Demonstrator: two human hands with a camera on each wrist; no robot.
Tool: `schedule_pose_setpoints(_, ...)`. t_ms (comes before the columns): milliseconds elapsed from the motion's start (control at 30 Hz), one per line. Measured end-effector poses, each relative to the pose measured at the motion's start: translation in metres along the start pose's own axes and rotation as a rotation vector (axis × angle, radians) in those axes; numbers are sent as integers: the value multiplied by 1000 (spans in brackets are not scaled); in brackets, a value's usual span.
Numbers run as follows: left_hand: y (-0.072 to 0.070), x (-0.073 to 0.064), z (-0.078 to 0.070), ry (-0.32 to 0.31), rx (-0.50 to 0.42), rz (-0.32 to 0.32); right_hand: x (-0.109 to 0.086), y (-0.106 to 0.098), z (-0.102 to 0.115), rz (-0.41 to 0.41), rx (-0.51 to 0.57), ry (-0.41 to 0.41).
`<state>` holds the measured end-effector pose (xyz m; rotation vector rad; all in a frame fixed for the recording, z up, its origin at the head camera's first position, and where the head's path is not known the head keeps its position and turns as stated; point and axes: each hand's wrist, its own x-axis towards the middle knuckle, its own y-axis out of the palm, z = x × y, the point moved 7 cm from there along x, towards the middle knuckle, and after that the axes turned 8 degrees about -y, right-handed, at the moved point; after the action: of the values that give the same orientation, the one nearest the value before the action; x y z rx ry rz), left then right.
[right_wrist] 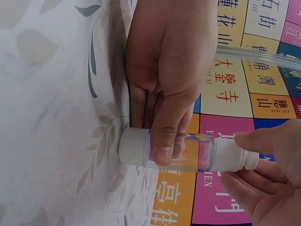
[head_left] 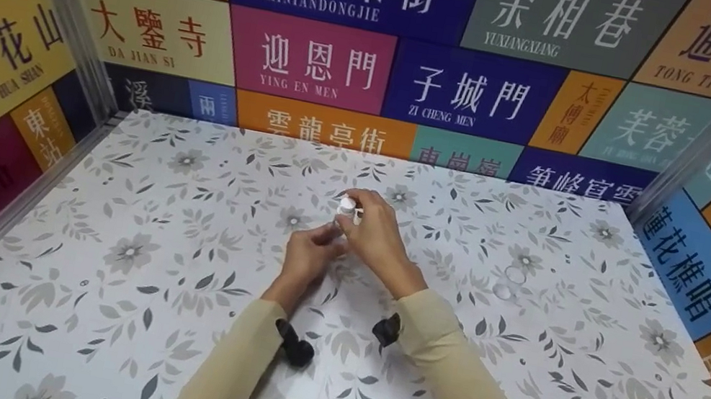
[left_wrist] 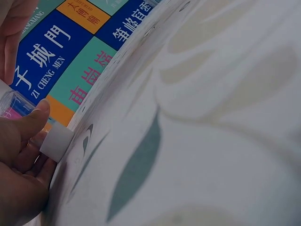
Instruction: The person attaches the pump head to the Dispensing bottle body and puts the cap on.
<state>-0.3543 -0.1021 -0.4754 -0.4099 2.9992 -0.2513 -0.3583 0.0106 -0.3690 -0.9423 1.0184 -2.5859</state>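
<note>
A clear bottle (right_wrist: 193, 148) with a white base (right_wrist: 133, 147) stands upright on the table, its white pump top (right_wrist: 230, 155) uppermost. My left hand (head_left: 309, 255) grips the clear body low down, thumb across its front in the right wrist view. Around the white top (head_left: 347, 205), my right hand (head_left: 379, 237) pinches with thumb and fingers. The left wrist view has the left hand (left_wrist: 21, 160) around the bottle just above the white base (left_wrist: 57, 141), with part of the right hand (left_wrist: 8, 44) above.
A clear, round cap-like piece (head_left: 504, 292) lies on the table to the right of the hands. The table (head_left: 160, 311) has a leaf-and-flower print. Panels with Chinese lettering (head_left: 321, 62) rise behind it and at both sides.
</note>
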Motion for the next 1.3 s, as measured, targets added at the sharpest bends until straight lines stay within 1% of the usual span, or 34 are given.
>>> schedule_pose_setpoints(100, 0, -1, 1, -7, -12, 4, 0, -1, 0, -11, -12, -9)
schedule_pose_setpoints(233, 0, -1, 0, 5, -7, -1, 0, 1, 0, -1, -3, -17)
schedule_pose_setpoints(400, 0, 0, -1, 15, 7, 2, 0, 1, -1, 12, 20, 7)
schedule_pose_setpoints(500, 0, 2, 1, 3, 3, 8, 0, 1, -1, 14, 17, 23)
schedule_pose_setpoints(700, 0, 2, 2, -30, -11, 11, 0, -1, 0, -1, 20, 16)
schedule_pose_setpoints(767, 0, 2, 2, -26, -8, 8, 0, -1, 0, -11, 25, 2)
schedule_pose_setpoints(900, 0, 1, 1, -8, -1, 3, 1, 0, 0, -3, 27, -12)
schedule_pose_setpoints(1100, -2, 0, 0, 0, -1, -9, 2, 0, 1, 15, 8, 1)
schedule_pose_setpoints(1300, -1, 1, 1, -2, -13, -4, 3, -1, 1, -1, 2, 2)
